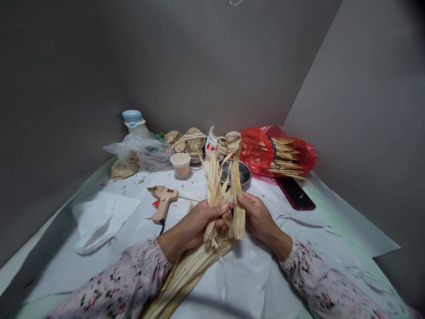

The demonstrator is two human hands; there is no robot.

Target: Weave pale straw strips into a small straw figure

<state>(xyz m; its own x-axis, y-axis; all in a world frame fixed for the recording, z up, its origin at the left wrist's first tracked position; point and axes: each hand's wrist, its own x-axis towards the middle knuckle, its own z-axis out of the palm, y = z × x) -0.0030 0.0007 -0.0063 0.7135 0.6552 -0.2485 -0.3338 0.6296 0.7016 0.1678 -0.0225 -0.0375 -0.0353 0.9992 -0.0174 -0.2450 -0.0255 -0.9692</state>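
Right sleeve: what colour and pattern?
The sleeve is pale pink with dark floral print, head view.

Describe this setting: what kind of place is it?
Likely a small handicraft workspace, probably a home setup rather than a factory. It shows a glue gun, small woven hats, and a bundle of dried strips.

White paper-covered tabletop strewn with work: long pale straw strips trailing across the sheet, cream plastic hot glue gun on its side, crumpled white tissue, small white paper cup, shallow stainless steel bowl, glossy dark smartphone, bulging red plastic bag of pointed pale sticks.
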